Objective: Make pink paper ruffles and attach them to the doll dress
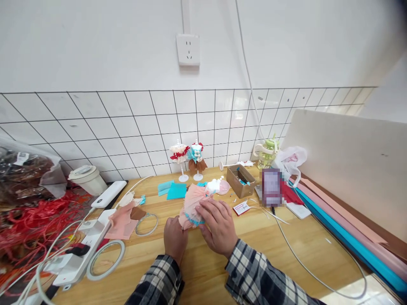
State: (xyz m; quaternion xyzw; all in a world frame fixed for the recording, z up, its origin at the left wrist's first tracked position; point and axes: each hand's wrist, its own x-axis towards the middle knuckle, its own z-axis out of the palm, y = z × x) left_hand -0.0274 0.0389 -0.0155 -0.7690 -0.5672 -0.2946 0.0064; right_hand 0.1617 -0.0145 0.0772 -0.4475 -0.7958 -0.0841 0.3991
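A miniature dress form in a peach crepe-paper skirt [194,199] with blue trim is tilted above the table, its white upper end pointing away to the right. My left hand [176,238] is closed at the skirt's lower edge; what its fingers grip is hidden behind the hand. Over the skirt's right side lies my right hand [219,222], fingers bent and pressed together on the paper. Two more dressed forms stand upright by the wall: one in cream and red [179,153], the other in blue and brown [196,156].
Blue paper pieces [176,191] and a small cardboard box [241,181] are behind my hands. Left are peach scraps [122,222], tape rolls [106,260], a power strip [85,250] and a white cup [88,179]. Right are a phone [271,186], a cable and paper rolls [346,237].
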